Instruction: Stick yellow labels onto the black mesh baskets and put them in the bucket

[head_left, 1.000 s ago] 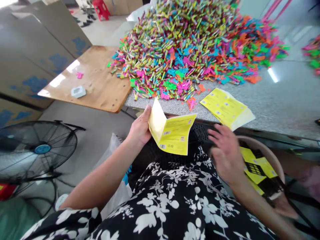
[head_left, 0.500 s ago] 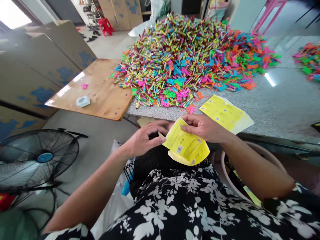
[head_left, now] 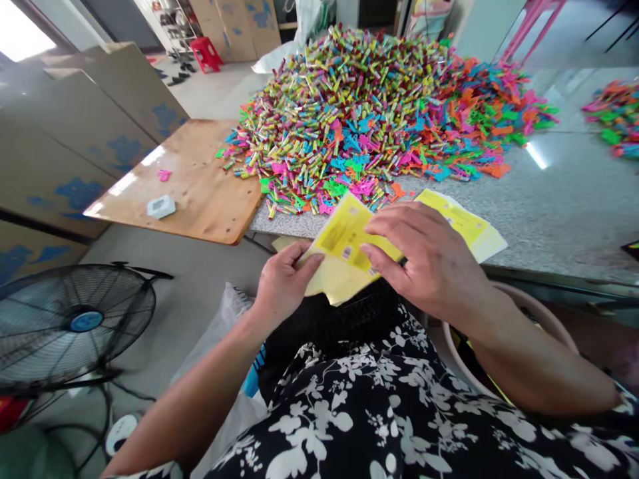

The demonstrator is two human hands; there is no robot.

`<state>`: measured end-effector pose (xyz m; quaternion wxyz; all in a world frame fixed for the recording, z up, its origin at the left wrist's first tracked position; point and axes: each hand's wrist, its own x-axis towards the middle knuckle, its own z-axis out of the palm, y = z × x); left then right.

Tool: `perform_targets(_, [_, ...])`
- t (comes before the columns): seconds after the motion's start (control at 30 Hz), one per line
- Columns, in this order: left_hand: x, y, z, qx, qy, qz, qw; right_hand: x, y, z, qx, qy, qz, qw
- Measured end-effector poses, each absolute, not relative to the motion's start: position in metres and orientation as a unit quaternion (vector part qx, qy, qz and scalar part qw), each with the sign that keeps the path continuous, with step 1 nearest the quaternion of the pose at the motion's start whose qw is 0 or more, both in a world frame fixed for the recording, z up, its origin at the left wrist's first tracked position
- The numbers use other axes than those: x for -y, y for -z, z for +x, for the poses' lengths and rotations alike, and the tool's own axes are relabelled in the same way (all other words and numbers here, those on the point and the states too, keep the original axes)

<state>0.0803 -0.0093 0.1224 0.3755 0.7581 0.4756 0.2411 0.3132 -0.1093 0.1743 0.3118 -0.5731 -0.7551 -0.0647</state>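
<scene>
My left hand (head_left: 284, 279) pinches the left edge of a yellow printed label sheet (head_left: 349, 233), thumb on top. The sheet is bent above my lap, its pale underside folded below the printed face, and it carries small barcodes. Over the sheet's right part is my right hand (head_left: 424, 256), thumb and fingers apart; whether the fingertips touch the paper is hard to tell. Behind that hand, a stack of yellow label sheets (head_left: 472, 229) lies on the grey speckled table (head_left: 559, 219), partly covered by it.
A big heap of small colourful plastic pieces (head_left: 359, 106) covers the table's back. To the left is a wooden board (head_left: 200, 179) with a small white box (head_left: 161, 207). A black fan (head_left: 84, 322) stands at the lower left, a round bin (head_left: 549, 319) below the table's right side.
My left hand has closed on the sheet's left edge. My right hand has loosened and shifted right, its fingers spreading. The sheet has turned, showing more of its pale underside.
</scene>
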Motion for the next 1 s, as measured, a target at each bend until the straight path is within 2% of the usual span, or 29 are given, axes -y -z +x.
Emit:
perform_targets(0.07, [0.011,-0.124,0.081,-0.495,-0.266,0.722,0.404,0.112,-0.173,0.309,0.755,0.063,-0.576,0.306])
perform_targets(0.23, [0.016,-0.123,0.086,-0.42,-0.242,0.658,0.576,0.097,-0.132,0.292,0.761,0.019,-0.562,0.324])
perform_targets(0.37, [0.017,-0.124,0.083,-0.369,-0.215,0.679,0.597,0.087,-0.107,0.288,0.735,-0.018,-0.558,0.385])
perform_targets(0.53, [0.021,-0.129,0.081,-0.333,-0.182,0.655,0.653,0.088,-0.106,0.293,0.717,-0.033,-0.544,0.434])
perform_targets(0.87, [0.015,-0.127,0.082,-0.273,-0.18,0.744,0.582,0.089,-0.106,0.286,0.724,-0.041,-0.532,0.437])
perform_targets(1.0, [0.014,-0.12,0.079,-0.274,-0.188,0.736,0.59,0.089,-0.107,0.284,0.697,-0.105,-0.528,0.474])
